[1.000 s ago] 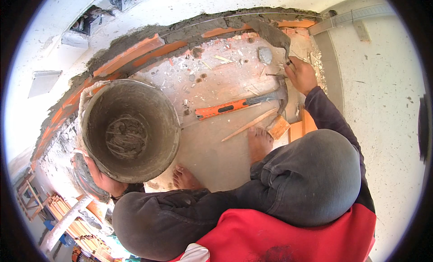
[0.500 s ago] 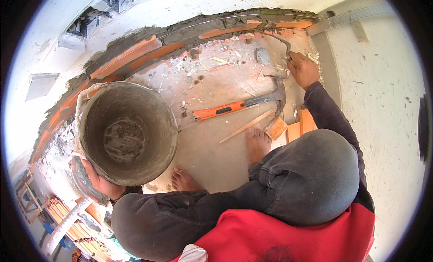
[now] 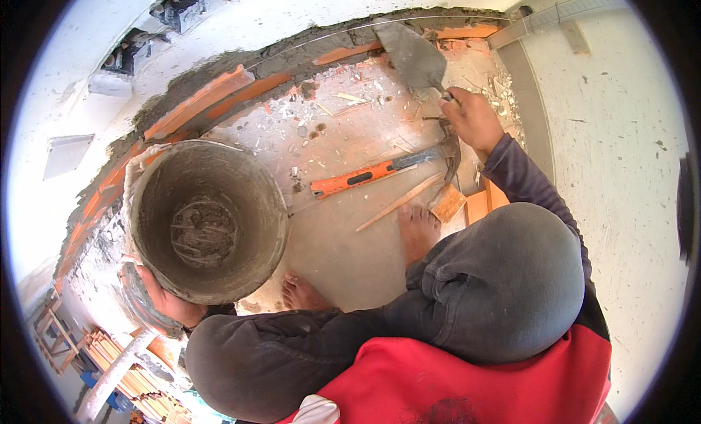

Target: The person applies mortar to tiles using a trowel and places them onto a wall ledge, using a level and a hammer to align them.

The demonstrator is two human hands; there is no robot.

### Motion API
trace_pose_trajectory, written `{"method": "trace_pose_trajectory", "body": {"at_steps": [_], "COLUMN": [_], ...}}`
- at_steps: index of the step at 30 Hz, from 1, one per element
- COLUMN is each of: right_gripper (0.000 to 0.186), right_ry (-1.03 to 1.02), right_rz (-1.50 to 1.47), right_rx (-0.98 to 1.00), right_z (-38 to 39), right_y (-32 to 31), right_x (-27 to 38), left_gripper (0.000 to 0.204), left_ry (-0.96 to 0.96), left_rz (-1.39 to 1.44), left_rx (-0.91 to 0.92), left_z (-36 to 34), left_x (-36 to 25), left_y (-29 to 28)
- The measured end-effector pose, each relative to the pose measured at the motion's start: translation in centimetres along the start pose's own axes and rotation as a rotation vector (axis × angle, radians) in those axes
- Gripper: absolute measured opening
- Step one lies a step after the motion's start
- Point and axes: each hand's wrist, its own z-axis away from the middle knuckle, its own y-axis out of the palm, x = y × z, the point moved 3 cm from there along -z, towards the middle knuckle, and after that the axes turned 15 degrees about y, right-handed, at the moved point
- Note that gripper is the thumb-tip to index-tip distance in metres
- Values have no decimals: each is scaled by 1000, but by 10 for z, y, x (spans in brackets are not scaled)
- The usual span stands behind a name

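My right hand [image 3: 476,123] is closed round the handle of a pointed trowel [image 3: 413,58]. The grey blade faces up, and its tip lies over the mortar band [image 3: 292,50] at the foot of the far wall. With my left hand [image 3: 172,301] I grip the lower left side of a mortar-caked bucket [image 3: 252,177], tilted so its inside shows. A little wet mortar [image 3: 204,230] sits at the bottom. Orange brick pieces [image 3: 201,101] are set in the mortar band, with a thin string [image 3: 328,36] running along it.
A claw hammer [image 3: 358,177] with an orange grip lies on the floor before my feet. Beside it are a pointed wood stick [image 3: 398,203] and a small wood block [image 3: 447,203]. Rubble and splinters litter the floor by the wall. A white wall [image 3: 606,147] rises at the right.
My right hand has come slightly left and nearer. The trowel has turned from edge-on to show its broad blade. The bucket, held by my left hand, has hardly moved.
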Motion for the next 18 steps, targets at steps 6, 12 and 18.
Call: {"method": "trace_pose_trajectory", "body": {"at_steps": [6,12,18], "right_gripper": [35,35,37], "right_ry": [323,-182,16], "right_rz": [-208,120,398], "right_rx": [185,98,85], "right_z": [11,8,-6], "right_y": [-27,-20,-36], "right_x": [-6,56,53], "left_gripper": [49,51,50], "left_ry": [107,32,-6], "left_rz": [-46,-43,65], "left_rx": [39,9,25], "left_z": [2,3,1], "left_x": [-3,-5,-2], "left_y": [-1,8,3]}}
